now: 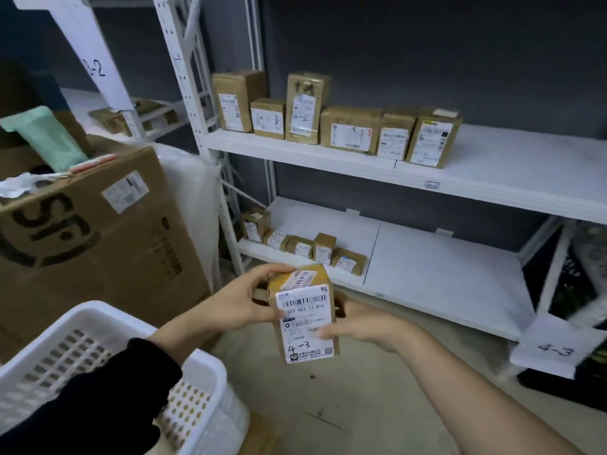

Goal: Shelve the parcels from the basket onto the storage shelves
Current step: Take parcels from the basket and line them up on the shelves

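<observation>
A small brown parcel (303,318) with a white label marked "4-3" is held in front of me, above the floor. My left hand (243,302) grips its upper left side. Around its lower right side my right hand (354,326) is closed, thumb on the label. The white perforated basket (108,349) sits at the lower left under my left forearm. Ahead stands the white storage shelf: its upper board (492,178) carries a row of several brown parcels (351,129), and its lower board (443,274) has several small parcels (315,249) at the left end.
A large brown SF carton (98,231) stands left of the shelf, with a mint-green mailer (49,136) on top. A second shelf unit (108,60) marked "3-2" is behind it. A white tag (555,351) marked "4-3" hangs at the lower right. Bare concrete floor (328,405) lies below.
</observation>
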